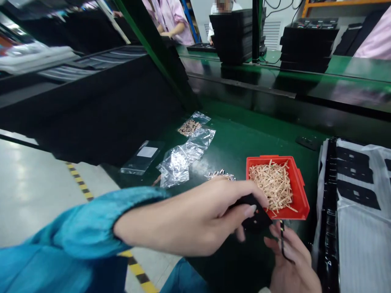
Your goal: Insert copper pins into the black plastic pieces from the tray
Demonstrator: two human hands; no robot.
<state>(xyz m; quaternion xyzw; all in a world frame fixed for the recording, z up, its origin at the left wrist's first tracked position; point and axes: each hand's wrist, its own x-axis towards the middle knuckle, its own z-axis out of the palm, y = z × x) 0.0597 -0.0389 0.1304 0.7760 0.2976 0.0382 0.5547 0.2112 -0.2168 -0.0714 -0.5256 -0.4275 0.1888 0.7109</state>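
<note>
Black plate (258,221): pinched by our left hand (207,215).
Black strip (282,238): long axis near-vertical in view, at our right hand (296,256); grip, can't tell.
White label (147,151): unreadable.

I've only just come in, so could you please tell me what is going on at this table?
A person's left hand grips a flat black plate, while a thin dark strip lies against the fingers of the right hand. Beyond the hands, a red bin holds a heap of pale strips. Clear bags lie farther left on the green table.
</note>
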